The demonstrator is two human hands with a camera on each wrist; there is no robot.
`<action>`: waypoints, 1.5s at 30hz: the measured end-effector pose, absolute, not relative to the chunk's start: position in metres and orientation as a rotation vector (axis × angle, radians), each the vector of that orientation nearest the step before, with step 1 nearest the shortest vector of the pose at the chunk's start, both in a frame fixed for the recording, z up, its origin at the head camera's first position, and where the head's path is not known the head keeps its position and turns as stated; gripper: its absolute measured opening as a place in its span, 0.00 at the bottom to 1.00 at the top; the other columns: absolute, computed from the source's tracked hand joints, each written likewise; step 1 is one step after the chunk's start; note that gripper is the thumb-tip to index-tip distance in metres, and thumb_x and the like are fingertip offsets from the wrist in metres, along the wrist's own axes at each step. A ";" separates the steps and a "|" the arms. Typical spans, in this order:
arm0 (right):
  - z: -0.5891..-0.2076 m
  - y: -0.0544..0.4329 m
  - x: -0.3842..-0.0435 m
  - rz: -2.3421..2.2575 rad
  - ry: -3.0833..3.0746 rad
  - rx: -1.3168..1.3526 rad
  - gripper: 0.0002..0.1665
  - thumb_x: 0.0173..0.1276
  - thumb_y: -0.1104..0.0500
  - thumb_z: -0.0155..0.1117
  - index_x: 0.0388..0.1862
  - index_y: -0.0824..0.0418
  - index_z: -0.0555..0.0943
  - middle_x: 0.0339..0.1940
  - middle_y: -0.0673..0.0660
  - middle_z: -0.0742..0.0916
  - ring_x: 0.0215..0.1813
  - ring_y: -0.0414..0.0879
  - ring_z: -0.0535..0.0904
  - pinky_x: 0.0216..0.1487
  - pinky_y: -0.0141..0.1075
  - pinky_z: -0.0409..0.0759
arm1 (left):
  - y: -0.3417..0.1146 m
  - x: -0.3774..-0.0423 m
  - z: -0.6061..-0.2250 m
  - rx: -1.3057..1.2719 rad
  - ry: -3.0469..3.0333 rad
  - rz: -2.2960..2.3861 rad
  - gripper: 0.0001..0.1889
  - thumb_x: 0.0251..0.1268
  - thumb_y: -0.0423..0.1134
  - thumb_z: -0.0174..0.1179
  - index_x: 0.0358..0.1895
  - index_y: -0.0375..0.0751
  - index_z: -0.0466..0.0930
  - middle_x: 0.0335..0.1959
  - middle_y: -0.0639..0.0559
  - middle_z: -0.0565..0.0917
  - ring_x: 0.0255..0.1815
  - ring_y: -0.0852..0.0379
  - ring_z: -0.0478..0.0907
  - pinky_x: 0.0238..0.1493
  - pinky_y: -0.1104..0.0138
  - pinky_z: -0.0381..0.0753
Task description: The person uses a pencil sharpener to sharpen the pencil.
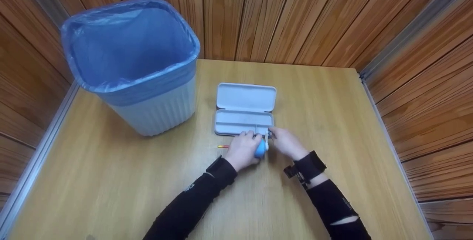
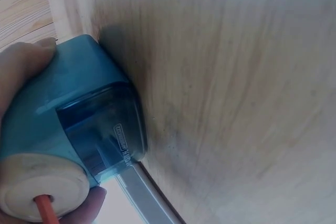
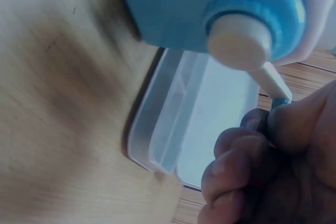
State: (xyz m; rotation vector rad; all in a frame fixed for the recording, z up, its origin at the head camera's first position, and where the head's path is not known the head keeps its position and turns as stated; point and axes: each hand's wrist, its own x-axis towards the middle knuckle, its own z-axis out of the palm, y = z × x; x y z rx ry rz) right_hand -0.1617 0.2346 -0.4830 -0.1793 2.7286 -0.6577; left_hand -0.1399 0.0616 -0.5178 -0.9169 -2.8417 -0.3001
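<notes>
On the table, my left hand grips a blue crank pencil sharpener, with fingers and thumb wrapped round its body. An orange-red pencil goes into the round cream holder at its front, and the pencil's tail end sticks out left of the hand in the head view. At the other end, my right hand pinches the knob of the white crank between thumb and fingers. The sharpener's dark see-through shavings drawer faces the left wrist camera.
Just beyond the hands lies an opened pale pencil case with divided compartments, its lid laid back. A large bin with a blue bag liner stands back left. Wood-panelled walls enclose the table.
</notes>
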 end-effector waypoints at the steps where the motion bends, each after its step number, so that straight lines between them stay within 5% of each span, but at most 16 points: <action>1: -0.485 0.235 -0.163 -0.641 2.731 -0.178 0.24 0.72 0.65 0.49 0.66 0.68 0.74 0.58 0.69 0.84 0.57 0.61 0.81 0.62 0.55 0.77 | 0.062 -0.140 -0.518 -0.918 -2.836 -0.299 0.34 0.40 0.55 0.77 0.51 0.44 0.77 0.41 0.48 0.83 0.37 0.51 0.80 0.34 0.62 0.81; 8: -0.501 0.234 -0.169 -0.533 2.775 -0.252 0.07 0.72 0.65 0.49 0.38 0.62 0.76 0.31 0.60 0.81 0.36 0.53 0.77 0.41 0.49 0.78 | 0.062 -0.139 -0.518 -0.912 -2.796 -0.300 0.35 0.36 0.56 0.79 0.50 0.44 0.77 0.39 0.48 0.83 0.36 0.51 0.79 0.33 0.62 0.81; 12: -0.507 0.232 -0.169 -0.537 2.774 -0.242 0.08 0.71 0.65 0.49 0.33 0.60 0.75 0.27 0.56 0.77 0.34 0.51 0.74 0.40 0.47 0.76 | 0.062 -0.139 -0.518 -0.905 -2.801 -0.303 0.35 0.37 0.56 0.79 0.51 0.44 0.77 0.40 0.48 0.83 0.36 0.51 0.80 0.33 0.62 0.81; 21: -0.527 0.230 -0.154 -0.542 2.775 -0.301 0.14 0.70 0.62 0.54 0.49 0.62 0.83 0.40 0.61 0.88 0.39 0.53 0.80 0.47 0.51 0.80 | 0.061 -0.139 -0.519 -0.896 -2.804 -0.324 0.33 0.38 0.55 0.78 0.49 0.44 0.77 0.39 0.48 0.83 0.36 0.51 0.80 0.32 0.62 0.82; 30: -0.527 0.228 -0.124 -0.335 2.810 -0.308 0.10 0.68 0.63 0.57 0.26 0.62 0.77 0.23 0.58 0.81 0.26 0.52 0.74 0.28 0.46 0.75 | 0.060 -0.139 -0.518 -0.890 -2.835 -0.327 0.33 0.39 0.56 0.78 0.49 0.44 0.77 0.40 0.49 0.83 0.36 0.51 0.80 0.34 0.63 0.82; 45: -0.506 0.237 -0.091 -0.550 2.756 -0.330 0.05 0.71 0.64 0.57 0.35 0.60 0.79 0.24 0.55 0.81 0.27 0.46 0.75 0.28 0.38 0.73 | 0.062 -0.141 -0.516 -0.905 -2.880 -0.284 0.34 0.41 0.56 0.77 0.52 0.44 0.77 0.42 0.48 0.83 0.38 0.51 0.80 0.36 0.62 0.82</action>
